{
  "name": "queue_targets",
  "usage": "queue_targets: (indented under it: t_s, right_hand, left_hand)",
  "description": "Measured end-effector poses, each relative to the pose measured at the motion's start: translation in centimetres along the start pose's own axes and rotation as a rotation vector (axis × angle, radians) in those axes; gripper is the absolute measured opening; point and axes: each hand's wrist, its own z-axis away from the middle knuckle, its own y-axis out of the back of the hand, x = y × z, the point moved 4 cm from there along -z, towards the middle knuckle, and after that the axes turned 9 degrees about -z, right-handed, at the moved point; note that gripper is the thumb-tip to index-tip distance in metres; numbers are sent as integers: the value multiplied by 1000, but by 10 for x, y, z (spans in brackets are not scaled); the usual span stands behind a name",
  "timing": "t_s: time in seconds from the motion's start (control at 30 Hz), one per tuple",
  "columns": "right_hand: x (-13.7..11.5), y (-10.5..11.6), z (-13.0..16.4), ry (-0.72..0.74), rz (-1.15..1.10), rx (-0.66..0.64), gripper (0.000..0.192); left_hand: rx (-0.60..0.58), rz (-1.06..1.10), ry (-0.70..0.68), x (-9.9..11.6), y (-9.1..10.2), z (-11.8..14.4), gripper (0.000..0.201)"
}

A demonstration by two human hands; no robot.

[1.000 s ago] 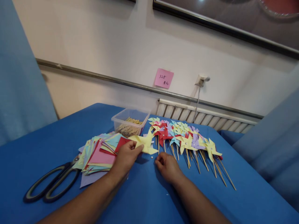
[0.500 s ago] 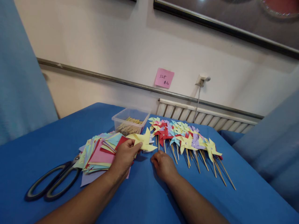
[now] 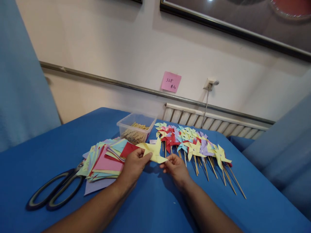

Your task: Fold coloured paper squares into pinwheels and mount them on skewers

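Between the thumb and fingers of my left hand point(image 3: 137, 163) is a yellow paper pinwheel point(image 3: 153, 151), raised above the table, its folded blades facing me. My right hand point(image 3: 174, 168) is closed in a pinch at the pinwheel's lower right tip. Whether those fingertips grip the paper or some small thing is hidden. Left of my left hand lies a stack of coloured paper squares point(image 3: 109, 161). Just behind the pinwheel, a small pale label point(image 3: 153, 141) shows in part.
Large scissors point(image 3: 57, 191) lie at the left, tips against the paper stack. A clear plastic box point(image 3: 123, 124) of short wooden sticks stands behind. Several finished pinwheels point(image 3: 194, 149) on sticks cover the right back of the blue-covered table point(image 3: 73, 132).
My left hand has brought the yellow pinwheel slightly right and toward me. My right hand has lifted from the table and come to the pinwheel's tip, its fingers now pinched.
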Motion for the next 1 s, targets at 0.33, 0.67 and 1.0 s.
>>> queue_targets:
  t_s: [0.33,0.67,1.0]
  right_hand:
    - [-7,-4,4,-37,-107,8,36]
    - [-4,-8,2,-16,2,-54,39]
    - [-1,-4,0,3,114,-2,30]
  left_hand:
    - [-6,13,3,2,-2,3,28]
    - [-15,-5,10,2,-3,3,26]
    - [-59,12,-6,-1,-6,2,24]
